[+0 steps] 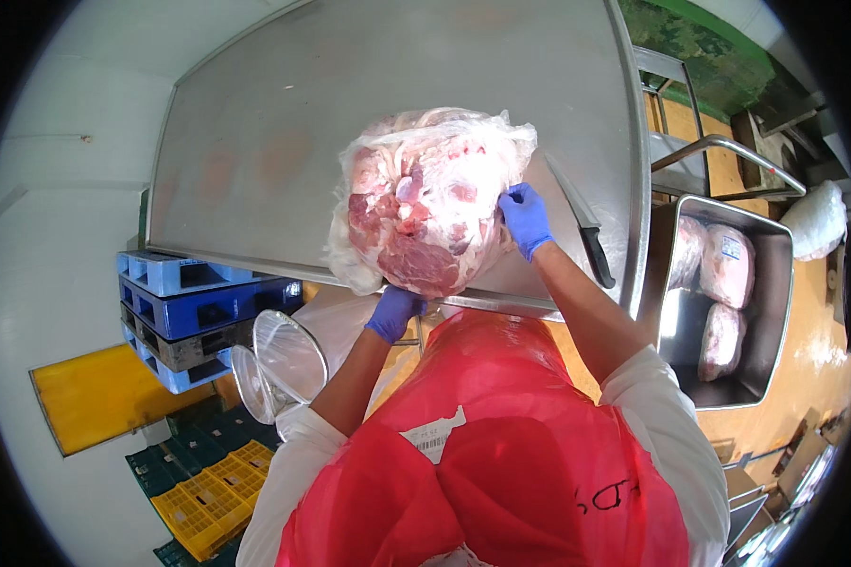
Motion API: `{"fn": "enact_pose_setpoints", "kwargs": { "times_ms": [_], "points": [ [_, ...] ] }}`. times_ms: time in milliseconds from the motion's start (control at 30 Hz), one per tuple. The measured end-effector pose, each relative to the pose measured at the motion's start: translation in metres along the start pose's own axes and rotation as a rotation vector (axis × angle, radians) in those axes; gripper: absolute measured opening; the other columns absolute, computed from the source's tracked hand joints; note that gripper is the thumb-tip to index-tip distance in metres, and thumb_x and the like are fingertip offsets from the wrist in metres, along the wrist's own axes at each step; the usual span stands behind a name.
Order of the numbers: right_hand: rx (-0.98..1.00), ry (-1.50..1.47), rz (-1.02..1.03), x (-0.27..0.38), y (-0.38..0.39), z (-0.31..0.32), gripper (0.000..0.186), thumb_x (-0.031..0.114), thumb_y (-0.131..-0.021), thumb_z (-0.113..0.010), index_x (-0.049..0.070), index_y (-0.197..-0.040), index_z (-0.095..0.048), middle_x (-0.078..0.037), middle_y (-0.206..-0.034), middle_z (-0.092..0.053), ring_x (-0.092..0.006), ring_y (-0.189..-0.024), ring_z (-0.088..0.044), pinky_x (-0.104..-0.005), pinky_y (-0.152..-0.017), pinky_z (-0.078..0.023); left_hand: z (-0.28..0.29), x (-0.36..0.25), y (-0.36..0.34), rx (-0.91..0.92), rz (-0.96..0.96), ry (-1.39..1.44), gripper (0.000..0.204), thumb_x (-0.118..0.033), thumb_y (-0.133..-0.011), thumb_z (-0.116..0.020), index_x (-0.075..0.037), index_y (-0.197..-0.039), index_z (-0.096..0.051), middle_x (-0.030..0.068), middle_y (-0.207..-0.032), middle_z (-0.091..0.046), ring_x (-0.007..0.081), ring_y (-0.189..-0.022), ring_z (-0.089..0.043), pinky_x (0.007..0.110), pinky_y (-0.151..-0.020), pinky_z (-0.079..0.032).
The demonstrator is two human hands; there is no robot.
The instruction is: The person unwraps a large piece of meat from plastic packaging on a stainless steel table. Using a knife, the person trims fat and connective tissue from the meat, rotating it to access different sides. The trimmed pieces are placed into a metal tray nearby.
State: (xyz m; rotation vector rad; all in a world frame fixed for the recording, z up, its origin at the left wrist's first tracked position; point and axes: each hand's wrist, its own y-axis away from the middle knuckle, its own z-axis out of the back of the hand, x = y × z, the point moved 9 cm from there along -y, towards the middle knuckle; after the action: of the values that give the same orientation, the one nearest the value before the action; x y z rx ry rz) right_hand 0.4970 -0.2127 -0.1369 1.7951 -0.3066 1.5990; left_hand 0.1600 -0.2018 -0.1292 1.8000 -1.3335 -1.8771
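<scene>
the left hand (397, 312), in a blue glove, is positioned under the near edge of the meat block (421, 222), at the rim of the table. its fingers are mostly hidden behind the block and film; from where i stand, i cannot tell whether they are spread, pressed together or gripping. the right hand (526, 219), also gloved in blue, is at the right side of the block. its fingers are curled and drawn together against the film; i cannot tell whether a fold of film is pinched between them.

the meat block, red with broad pale fat, is located at the near edge of the steel table (255, 123). clear plastic film (352, 269) surrounds its sides, bunched along the left and upper edges; the top face is exposed.

a knife (574, 203) with a black handle lies on the table, to the right of the right hand and apart from it. the blade points away from the operator; the handle is at the near end.

to the right of the table, a steel tub (719, 402) contains wrapped pieces (726, 263) of meat. to the left, blue pallets (194, 307) are stacked with a dark one among them. a yellow crate (208, 496) is nearer the operator. the operator wears a red apron (482, 406) over white sleeves.
</scene>
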Motion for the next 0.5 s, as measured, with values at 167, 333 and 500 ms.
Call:
{"fn": "enact_pose_setpoints", "kwargs": {
  "times_ms": [167, 333, 500],
  "points": [
    [-0.172, 0.246, 0.106, -0.029, -0.045, 0.013, 0.012, 0.010, -0.095, -0.066, -0.001, -0.095, -0.063, -0.011, -0.078, -0.069, -0.0198, -0.076, -0.070, -0.0368, -0.072, -0.058, 0.031, 0.007, 0.004, -0.041, 0.087, -0.043, 0.026, -0.017, -0.102, -0.064, -0.007, -0.126, -0.065, 0.0043, -0.102, -0.071, 0.0134, -0.074, -0.063, 0.029, -0.065, -0.052],
    [-0.305, 0.466, 0.063, 0.006, -0.044, 0.011, 0.007, 0.006, -0.093, -0.064, 0.000, -0.096, -0.063, -0.012, -0.082, -0.070, -0.0221, -0.080, -0.071, -0.0378, -0.075, -0.058, 0.037, -0.010, 0.019, -0.104, -0.063, -0.253, 0.021, -0.014, -0.100, -0.062, -0.002, -0.116, -0.069, 0.0075, -0.096, -0.072, 0.0131, -0.067, -0.061, 0.028, -0.062, -0.050],
    [-0.285, -0.039, 0.274, 0.006, -0.064, 0.020, 0.018, 0.010, -0.089, -0.071, 0.002, -0.105, -0.067, -0.011, -0.089, -0.072, -0.0219, -0.080, -0.069, -0.0364, -0.076, -0.056, 0.034, -0.023, 0.009, -0.210, 0.022, -0.114, 0.024, -0.017, -0.100, -0.060, -0.002, -0.115, -0.071, 0.0099, -0.088, -0.071, 0.0139, -0.060, -0.059, 0.030, -0.051, -0.047]
  ]
}}
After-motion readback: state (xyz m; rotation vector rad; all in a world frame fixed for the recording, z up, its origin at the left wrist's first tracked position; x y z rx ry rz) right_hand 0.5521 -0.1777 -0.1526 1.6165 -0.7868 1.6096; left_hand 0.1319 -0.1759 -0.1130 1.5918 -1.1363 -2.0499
